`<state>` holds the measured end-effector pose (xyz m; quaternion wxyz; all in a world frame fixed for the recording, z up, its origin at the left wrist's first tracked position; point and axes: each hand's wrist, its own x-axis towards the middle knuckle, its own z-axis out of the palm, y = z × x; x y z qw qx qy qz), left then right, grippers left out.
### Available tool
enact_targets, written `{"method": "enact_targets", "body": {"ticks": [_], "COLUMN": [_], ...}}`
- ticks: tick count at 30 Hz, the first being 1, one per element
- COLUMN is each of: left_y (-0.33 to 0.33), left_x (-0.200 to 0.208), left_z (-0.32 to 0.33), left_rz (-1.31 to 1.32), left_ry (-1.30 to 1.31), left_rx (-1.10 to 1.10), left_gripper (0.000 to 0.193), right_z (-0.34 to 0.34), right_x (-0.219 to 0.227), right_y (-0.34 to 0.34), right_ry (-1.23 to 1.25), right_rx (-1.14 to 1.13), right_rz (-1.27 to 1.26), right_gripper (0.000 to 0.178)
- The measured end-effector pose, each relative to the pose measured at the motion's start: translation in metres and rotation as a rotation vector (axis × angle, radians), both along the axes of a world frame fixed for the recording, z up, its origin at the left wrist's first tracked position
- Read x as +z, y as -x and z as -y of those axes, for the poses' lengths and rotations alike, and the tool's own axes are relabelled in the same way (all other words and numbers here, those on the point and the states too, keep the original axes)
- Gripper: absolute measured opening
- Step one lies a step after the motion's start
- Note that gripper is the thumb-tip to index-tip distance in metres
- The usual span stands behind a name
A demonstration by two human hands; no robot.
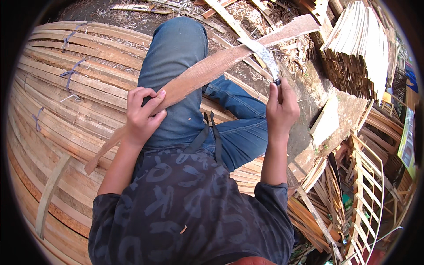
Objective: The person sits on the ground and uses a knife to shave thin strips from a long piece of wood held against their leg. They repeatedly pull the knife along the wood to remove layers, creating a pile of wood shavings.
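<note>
A long, thin wooden slat [207, 66] lies slantwise over my raised left knee, its wider end at the upper right. My left hand [143, 108] is closed round its lower part, the thumb on top; something small and dark shows between the fingers, too little of it to name. In my right hand [282, 106] is a knife [265, 55] with a dark handle and a pale, worn blade. The blade crosses the slat near its wide end and seems to touch its edge.
Bundles of long wooden strips [79, 84], tied with purple cord, lie under and left of me. A tall stack of thin boards [357, 48] stands at the upper right. Shavings [176, 31] litter the ground ahead. A slatted wooden frame [364, 194] leans at the right among offcuts.
</note>
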<state>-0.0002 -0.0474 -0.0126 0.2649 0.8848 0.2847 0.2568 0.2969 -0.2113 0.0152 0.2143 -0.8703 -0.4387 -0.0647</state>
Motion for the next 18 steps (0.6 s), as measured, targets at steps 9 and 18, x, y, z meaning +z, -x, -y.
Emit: {"method": "enact_targets", "body": {"ticks": [9,18], "left_y": [-0.007,-0.008], "left_x": [0.000,0.002], "left_z": [-0.002,-0.008], "left_rz": [0.020,0.024], "left_ry": [-0.011,0.048], "left_rx": [-0.001,-0.031], "left_gripper": [0.049,0.048], "right_z": [0.005,-0.001], "right_x": [-0.010,-0.013], "right_y": [0.017,0.031], "right_ry": [-0.094,-0.022], "right_rx": [0.033,0.178], "right_rz": [-0.093,-0.153], "right_gripper": [0.025,0.024]}}
